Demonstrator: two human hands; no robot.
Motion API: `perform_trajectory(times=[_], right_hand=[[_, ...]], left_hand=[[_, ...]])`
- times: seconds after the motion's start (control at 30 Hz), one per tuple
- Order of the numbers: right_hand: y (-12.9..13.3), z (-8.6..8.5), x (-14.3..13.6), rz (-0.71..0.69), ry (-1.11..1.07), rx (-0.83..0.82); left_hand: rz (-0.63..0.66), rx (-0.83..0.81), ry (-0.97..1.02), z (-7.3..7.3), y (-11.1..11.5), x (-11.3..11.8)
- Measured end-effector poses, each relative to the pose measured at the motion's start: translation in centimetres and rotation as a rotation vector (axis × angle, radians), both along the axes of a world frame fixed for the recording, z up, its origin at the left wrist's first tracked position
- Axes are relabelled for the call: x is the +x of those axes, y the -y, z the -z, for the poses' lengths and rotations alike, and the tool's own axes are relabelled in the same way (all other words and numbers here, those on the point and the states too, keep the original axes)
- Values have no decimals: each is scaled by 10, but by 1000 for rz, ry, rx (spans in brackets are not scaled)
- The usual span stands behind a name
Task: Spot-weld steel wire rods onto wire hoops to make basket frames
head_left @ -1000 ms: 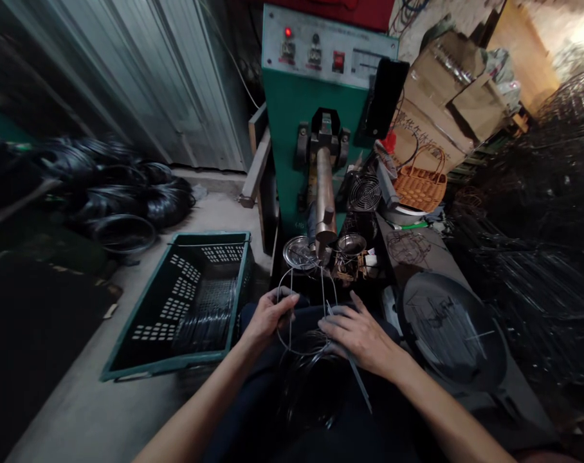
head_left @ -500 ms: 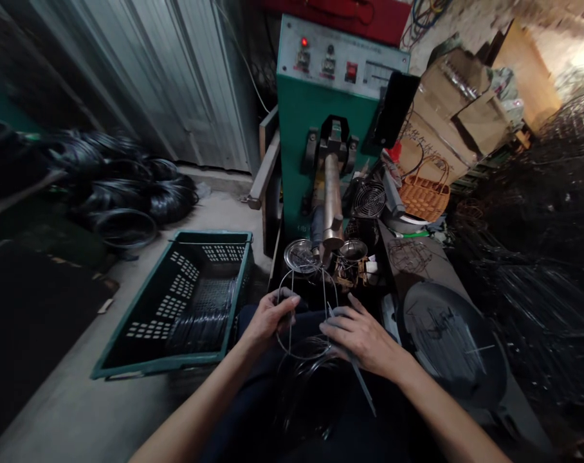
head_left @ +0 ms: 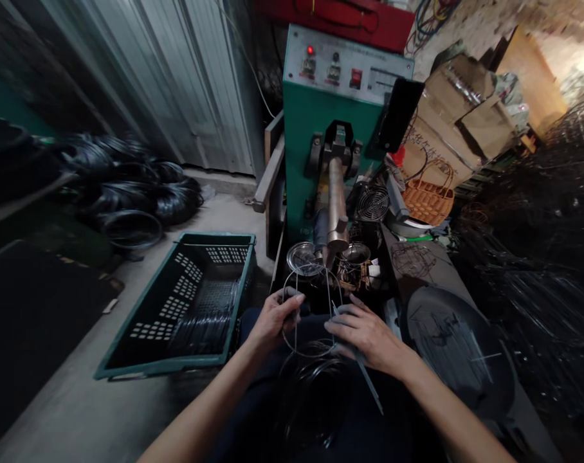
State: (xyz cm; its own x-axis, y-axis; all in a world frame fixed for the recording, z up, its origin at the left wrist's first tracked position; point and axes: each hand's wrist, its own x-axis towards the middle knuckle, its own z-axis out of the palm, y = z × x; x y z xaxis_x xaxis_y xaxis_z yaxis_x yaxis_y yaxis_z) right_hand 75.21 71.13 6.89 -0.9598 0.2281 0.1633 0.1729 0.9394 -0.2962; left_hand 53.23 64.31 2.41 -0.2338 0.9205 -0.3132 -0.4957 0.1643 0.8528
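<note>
A round wire ring with straight wires across it [head_left: 296, 334] is held upright below the metal tip of a green machine [head_left: 301, 122]. My left hand [head_left: 277, 315] pinches the ring's left side between thumb and fingers. On its right side, my right hand [head_left: 366, 334] closes round the ring's edge and also holds a bundle of straight wires [head_left: 369, 386] that slants down toward my lap. The ring's top reaches the machine's copper-coloured cylinder [head_left: 337, 206]. More wire rings [head_left: 316, 370] lie on my lap, dim and partly hidden.
A green crate [head_left: 176, 366] with dark wire pieces stands at the left, wire coils [head_left: 132, 228] behind it. At the right are a dark round pan [head_left: 489, 379] of straight wires, a wicker basket [head_left: 429, 202] and stacked dark wirework [head_left: 552, 321].
The whole view has shifted slightly, so the machine and crate appear a little lower or farther right. Both hands keep their hold on the ring, with almost no change beside the machine.
</note>
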Motion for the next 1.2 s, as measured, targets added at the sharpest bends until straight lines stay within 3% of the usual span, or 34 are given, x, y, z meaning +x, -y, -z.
perform_trajectory(times=[0.3,0.47,0.53,0.63,0.7,0.77,0.93,1.2], right_hand=[[-4,2,0,9,-48,27],[-32,15,-8,85,-151,19],[-57,21,-16,201,-286,-116],[-100,29,-33,457,-504,-492],[-122,32,-47,524,-536,-654],[-135,34,-62,502,-505,-734],[-139,32,-84,487,-507,-890],[-135,26,-88,538,-556,-993]], left_hand=[[-12,-5,-9,-4,0,0],[-39,-14,-75,-7,-34,-19],[-54,16,-95,-9,-58,-31],[-60,75,-119,-12,-91,-46],[-73,97,-134,-13,-106,-54],[-89,108,-145,-13,-116,-59],[-109,124,-145,-7,-127,-69],[-88,149,-136,4,-131,-71]])
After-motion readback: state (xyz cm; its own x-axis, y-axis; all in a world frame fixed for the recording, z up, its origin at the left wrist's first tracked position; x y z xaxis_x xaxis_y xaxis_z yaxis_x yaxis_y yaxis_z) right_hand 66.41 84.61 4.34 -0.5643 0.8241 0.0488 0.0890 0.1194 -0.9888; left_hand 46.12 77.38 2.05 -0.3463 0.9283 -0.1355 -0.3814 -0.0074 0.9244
